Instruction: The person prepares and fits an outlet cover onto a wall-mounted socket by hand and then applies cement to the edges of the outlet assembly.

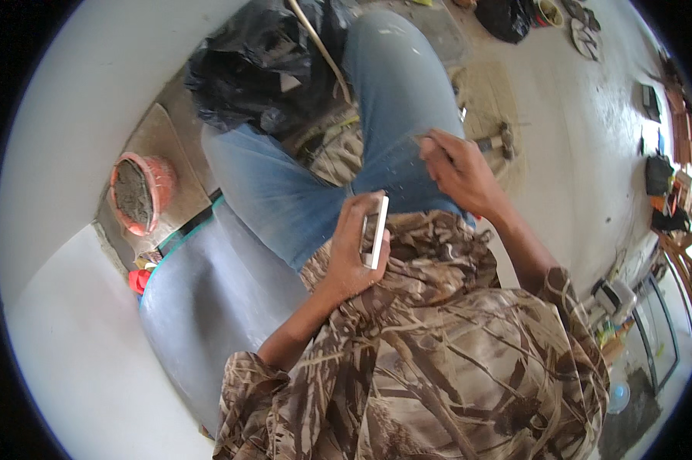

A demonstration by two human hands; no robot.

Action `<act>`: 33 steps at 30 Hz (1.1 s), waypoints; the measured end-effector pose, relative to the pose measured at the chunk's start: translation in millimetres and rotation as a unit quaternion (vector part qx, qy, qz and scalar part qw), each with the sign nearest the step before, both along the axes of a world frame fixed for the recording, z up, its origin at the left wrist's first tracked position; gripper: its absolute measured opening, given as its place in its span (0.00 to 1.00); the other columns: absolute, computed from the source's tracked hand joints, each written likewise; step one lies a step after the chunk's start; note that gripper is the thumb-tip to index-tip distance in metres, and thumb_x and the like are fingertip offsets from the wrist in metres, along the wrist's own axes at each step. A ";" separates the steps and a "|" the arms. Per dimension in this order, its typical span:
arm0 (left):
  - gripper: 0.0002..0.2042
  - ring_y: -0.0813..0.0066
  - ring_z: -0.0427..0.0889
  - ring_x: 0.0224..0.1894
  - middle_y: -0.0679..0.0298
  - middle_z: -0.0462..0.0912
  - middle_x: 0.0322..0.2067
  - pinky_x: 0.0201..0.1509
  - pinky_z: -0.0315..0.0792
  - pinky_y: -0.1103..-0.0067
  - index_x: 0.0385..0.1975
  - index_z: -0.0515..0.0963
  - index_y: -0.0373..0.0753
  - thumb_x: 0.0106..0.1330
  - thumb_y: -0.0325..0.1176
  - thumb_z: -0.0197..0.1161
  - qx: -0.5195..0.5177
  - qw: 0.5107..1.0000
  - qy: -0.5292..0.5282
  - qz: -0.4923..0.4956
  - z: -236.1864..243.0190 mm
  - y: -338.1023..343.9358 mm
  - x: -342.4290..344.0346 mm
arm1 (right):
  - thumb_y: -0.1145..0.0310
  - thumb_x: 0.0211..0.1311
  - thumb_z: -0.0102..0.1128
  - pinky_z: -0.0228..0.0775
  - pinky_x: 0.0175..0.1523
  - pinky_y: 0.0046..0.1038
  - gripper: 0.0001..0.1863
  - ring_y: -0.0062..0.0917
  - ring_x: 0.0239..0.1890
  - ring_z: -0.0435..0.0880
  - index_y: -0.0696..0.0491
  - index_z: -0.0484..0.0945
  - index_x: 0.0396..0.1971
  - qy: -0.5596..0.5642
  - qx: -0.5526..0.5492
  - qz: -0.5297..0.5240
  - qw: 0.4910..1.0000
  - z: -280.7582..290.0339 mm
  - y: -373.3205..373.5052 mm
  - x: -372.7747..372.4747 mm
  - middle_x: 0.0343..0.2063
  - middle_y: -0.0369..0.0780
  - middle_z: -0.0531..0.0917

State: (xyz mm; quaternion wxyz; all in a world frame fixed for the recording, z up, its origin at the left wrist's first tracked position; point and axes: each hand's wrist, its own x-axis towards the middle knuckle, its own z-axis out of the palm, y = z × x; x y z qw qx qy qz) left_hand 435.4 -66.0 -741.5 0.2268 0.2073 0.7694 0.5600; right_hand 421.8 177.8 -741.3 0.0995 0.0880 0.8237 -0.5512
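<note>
Just in front of my waist, my left hand [355, 244] is closed around a thin, flat rectangular piece with a white edge [379, 232]. It is held on edge, so its broad face is mostly hidden and I cannot make out its kind. My right hand [459, 170] is over my right thigh, its fingers curled with the thumb against them. Whatever may be in those fingers is too small to make out. The two hands are apart. Beyond the right hand, a hammer [502, 142] lies on the floor beside my leg.
At the left, a reddish bucket of grey mortar [135, 192] stands by the wall, near a grey green-edged panel [208, 284]. A black plastic bag [246, 69] lies beyond my knees, a pale stick [321, 50] across it. Sandals [585, 38] sit far right.
</note>
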 end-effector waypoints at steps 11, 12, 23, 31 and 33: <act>0.24 0.51 0.75 0.54 0.46 0.73 0.54 0.61 0.68 0.66 0.61 0.67 0.29 0.64 0.26 0.59 0.058 0.998 0.035 -0.002 79.4 18.3 -70.7 | 0.53 0.80 0.43 0.61 0.18 0.21 0.21 0.16 0.12 0.69 0.56 0.73 0.33 -0.114 -0.210 -0.095 0.966 -12.2 11.6 -11.9 0.15 0.34 0.72; 0.25 0.51 0.75 0.54 0.46 0.72 0.54 0.62 0.67 0.66 0.61 0.67 0.28 0.64 0.27 0.59 0.064 0.998 0.019 0.004 86.5 20.6 -72.3 | 0.53 0.80 0.43 0.61 0.18 0.21 0.21 0.16 0.12 0.69 0.56 0.73 0.34 -0.114 -0.217 -0.098 0.965 -12.7 11.3 -12.5 0.15 0.34 0.72; 0.24 0.52 0.74 0.56 0.47 0.73 0.53 0.63 0.66 0.65 0.60 0.68 0.30 0.63 0.26 0.59 0.103 0.993 0.029 0.051 70.5 23.7 -68.7 | 0.54 0.80 0.43 0.63 0.18 0.21 0.19 0.16 0.12 0.69 0.54 0.72 0.37 -0.125 -0.228 -0.095 0.961 -7.4 16.1 -21.2 0.16 0.34 0.72; 0.24 0.60 0.72 0.60 0.50 0.71 0.57 0.66 0.65 0.67 0.63 0.66 0.32 0.67 0.24 0.57 0.093 0.992 0.079 0.023 48.6 15.4 -59.0 | 0.64 0.77 0.49 0.64 0.25 0.34 0.10 0.31 0.18 0.77 0.56 0.71 0.40 -0.004 -0.117 -0.056 0.992 29.4 -1.2 -14.2 0.19 0.41 0.76; 0.22 0.52 0.75 0.57 0.48 0.75 0.54 0.63 0.67 0.65 0.60 0.69 0.31 0.66 0.25 0.59 0.093 0.992 0.074 0.047 47.7 16.4 -56.8 | 0.67 0.74 0.51 0.66 0.27 0.39 0.08 0.41 0.22 0.79 0.56 0.71 0.40 0.063 -0.070 0.002 0.996 54.6 -8.0 -15.4 0.22 0.46 0.77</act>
